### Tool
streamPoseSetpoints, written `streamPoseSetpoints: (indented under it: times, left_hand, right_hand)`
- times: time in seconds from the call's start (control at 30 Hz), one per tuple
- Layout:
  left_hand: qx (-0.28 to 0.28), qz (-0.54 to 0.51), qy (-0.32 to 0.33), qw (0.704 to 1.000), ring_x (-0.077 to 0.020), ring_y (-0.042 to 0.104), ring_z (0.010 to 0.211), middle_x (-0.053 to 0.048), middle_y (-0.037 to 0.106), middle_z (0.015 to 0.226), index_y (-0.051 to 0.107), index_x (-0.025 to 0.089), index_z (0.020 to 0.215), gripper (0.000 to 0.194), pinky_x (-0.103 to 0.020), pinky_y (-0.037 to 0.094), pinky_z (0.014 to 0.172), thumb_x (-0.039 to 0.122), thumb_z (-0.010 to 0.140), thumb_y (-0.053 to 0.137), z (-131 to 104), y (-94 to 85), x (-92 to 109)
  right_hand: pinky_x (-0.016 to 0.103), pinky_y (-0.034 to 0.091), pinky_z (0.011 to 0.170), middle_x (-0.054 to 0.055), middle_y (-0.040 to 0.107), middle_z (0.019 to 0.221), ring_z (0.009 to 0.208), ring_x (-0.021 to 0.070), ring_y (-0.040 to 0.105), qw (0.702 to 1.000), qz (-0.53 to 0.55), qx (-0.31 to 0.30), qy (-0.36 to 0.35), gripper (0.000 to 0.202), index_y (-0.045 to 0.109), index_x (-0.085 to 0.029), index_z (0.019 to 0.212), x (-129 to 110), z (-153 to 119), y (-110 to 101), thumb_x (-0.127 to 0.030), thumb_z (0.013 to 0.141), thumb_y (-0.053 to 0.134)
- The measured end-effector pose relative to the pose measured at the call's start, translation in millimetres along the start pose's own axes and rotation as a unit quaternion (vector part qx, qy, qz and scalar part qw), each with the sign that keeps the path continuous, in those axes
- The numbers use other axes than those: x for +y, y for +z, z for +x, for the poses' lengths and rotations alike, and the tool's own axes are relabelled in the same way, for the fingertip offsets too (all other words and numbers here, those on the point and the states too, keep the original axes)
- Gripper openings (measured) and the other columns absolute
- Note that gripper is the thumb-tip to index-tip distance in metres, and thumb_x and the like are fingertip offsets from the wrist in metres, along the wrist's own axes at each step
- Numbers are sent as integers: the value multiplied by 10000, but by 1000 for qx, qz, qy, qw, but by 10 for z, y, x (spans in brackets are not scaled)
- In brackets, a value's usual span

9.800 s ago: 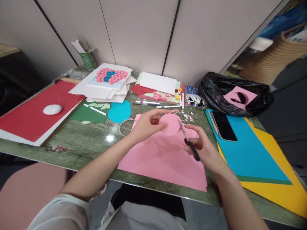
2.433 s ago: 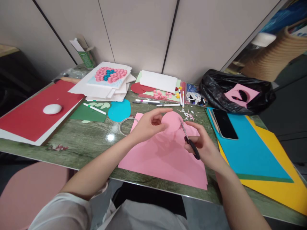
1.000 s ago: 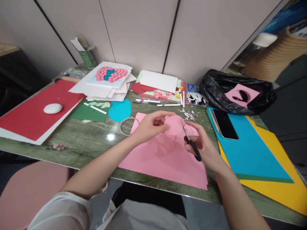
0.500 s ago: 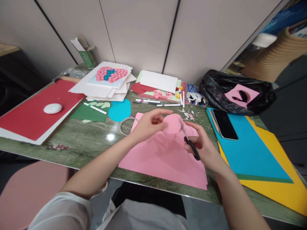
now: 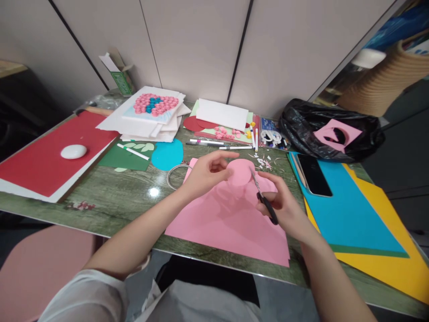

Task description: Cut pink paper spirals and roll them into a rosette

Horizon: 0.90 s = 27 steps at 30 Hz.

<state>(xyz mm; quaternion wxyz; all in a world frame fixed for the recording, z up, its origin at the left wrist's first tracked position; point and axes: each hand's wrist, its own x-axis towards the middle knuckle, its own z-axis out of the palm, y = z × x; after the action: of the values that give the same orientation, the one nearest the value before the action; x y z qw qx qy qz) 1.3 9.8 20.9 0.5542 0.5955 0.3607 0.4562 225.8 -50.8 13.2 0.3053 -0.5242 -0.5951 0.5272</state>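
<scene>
Between thumb and fingers, my left hand pinches the left edge of a pink paper circle, held a little above the table. My right hand grips black-handled scissors by their loops. The blade tips touch the circle's right edge. Below both hands lie pink paper sheets. A roll of tape rests against their left side, near my left wrist. Small paper scraps lie just beyond the scissors.
Left are a red sheet with a white oval object, green paper and a blue paper shape. A black plastic bag sits back right. A phone lies on blue paper, over yellow paper.
The pink circle has tilted and shifted slightly left. Both hands have moved very little and keep their holds.
</scene>
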Motion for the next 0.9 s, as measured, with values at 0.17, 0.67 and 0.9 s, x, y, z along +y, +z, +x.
streamPoseSetpoints:
  times: [0.17,0.67,0.9]
  left_hand:
    - [19,0,10,1000,-76,541,637,25,558,703,644,182,1056,314,-212,462,603,150,744,643,5,-14,-31]
    - [12,-66,-3,998,-130,658,657,30,612,685,548,197,1175,499,-266,532,672,245,714,732,-45,101,-93]
    - [-21,-51,-12,998,-130,655,664,2,649,739,563,209,1170,460,-266,533,657,244,736,709,-33,63,-83]
  right_hand:
    - [233,312,506,-75,475,635,518,93,373,1000,0,-6,1,637,317,-376,1317,3,-8,3,-292,794,671]
    - [234,300,485,-88,455,585,488,96,376,1000,12,18,-11,626,324,-361,1313,-13,34,28,-290,794,667]
    - [245,328,513,-74,494,624,515,102,412,1000,13,5,-12,674,303,-346,1333,-3,32,31,-295,780,685]
